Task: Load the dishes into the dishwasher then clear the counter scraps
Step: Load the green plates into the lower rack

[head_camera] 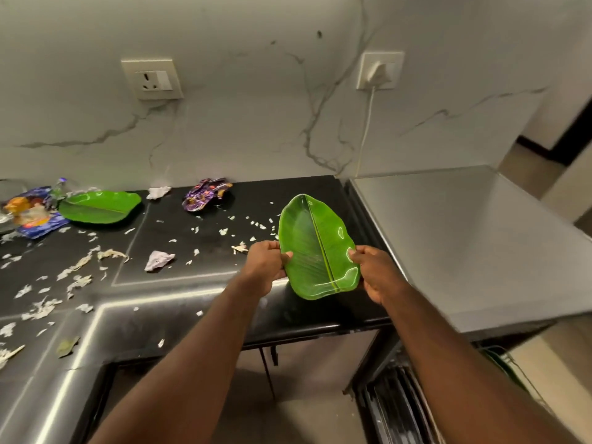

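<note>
Green leaf-shaped plate [315, 248]: held tilted toward the viewer, above the front right corner of the black counter [192, 293]; no food is seen on its face.
Left hand [267, 267]: clamped on the plate's left rim, thumb on top.
Right hand [374, 274]: clamped on the right rim in the same way.
Step in hand (judged): plate is being carried to the dishwasher. A grip on both rims is advised, since the glossy surface is likely slippery. The plate is best turned on edge before slotting.
Dishwasher: not identified with certainty. Dark slats [394, 405] low on the right, under the steel-topped unit [464, 245], may belong to it.
Second leaf plate [99, 206]: lying flat at far left, beside a blue snack packet [35, 216]; not yet loaded.
Scraps: torn paper bits [77, 274] are scattered over the counter, with a crumpled paper wad [158, 260] among them and a purple wrapper [206, 197] near the wall.
Obstruction: counter edge and steel corner lie close to any downward path.
</note>
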